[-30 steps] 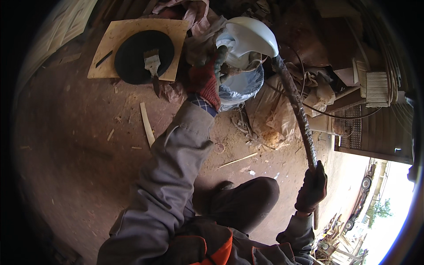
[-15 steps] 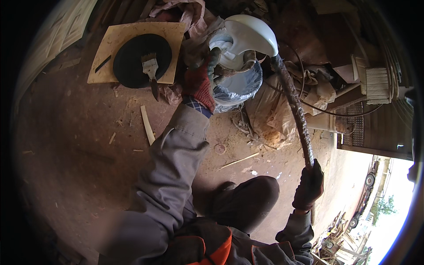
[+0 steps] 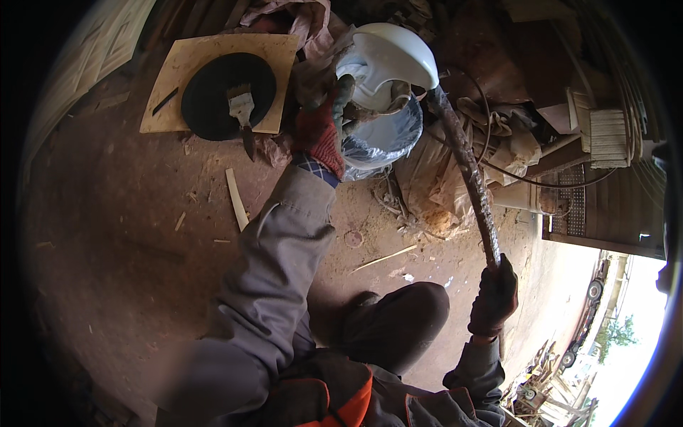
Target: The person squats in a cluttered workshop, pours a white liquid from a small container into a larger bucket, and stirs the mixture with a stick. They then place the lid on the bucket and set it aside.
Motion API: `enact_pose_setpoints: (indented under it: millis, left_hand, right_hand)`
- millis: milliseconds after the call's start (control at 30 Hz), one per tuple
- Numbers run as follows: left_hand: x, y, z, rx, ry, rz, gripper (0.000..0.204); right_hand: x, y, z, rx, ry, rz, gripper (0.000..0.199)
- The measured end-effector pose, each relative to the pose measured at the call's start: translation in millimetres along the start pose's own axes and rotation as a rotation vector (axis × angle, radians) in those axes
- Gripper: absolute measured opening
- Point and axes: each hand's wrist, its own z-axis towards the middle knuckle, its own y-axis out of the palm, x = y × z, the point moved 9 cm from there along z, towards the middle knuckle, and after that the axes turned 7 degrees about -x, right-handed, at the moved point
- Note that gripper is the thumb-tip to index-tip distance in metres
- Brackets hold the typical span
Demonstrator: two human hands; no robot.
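Note:
My left hand [image 3: 329, 128], in a red and greenish glove, curls around a small round container holding white stuff [image 3: 355, 74]; most of its outside is hidden. Right below it is a bucket [image 3: 384, 139] lined with clear plastic, with something pale inside. A large, smooth white scoop [image 3: 398, 53] tilts over the held container. From its right end runs a long, crusted stick handle [image 3: 466, 160]. My right hand [image 3: 494, 297], in a dark glove, is closed around the handle's near end.
Left of the bucket, a flat brush [image 3: 241, 107] lies on a black disc [image 3: 206, 82], which rests on a wooden board [image 3: 165, 75]. A crumpled sack [image 3: 437, 185] and a thin cable [image 3: 541, 185] are to the right. Wood strips [image 3: 237, 201] litter the floor.
The white scoop and its handle have shifted slightly left and tilted a little more. My right hand has moved slightly left with the handle. My left hand stays nearly in place.

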Motion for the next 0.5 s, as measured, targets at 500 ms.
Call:
enact_pose_setpoints:
  millis: [500]
  left_hand:
    - [1.8, 1.0, -3.7, -0.004, -0.009, -0.062, 0.064]
  right_hand:
    - [-6.4, -2.6, 2.5, -0.010, -0.010, -0.015, 0.036]
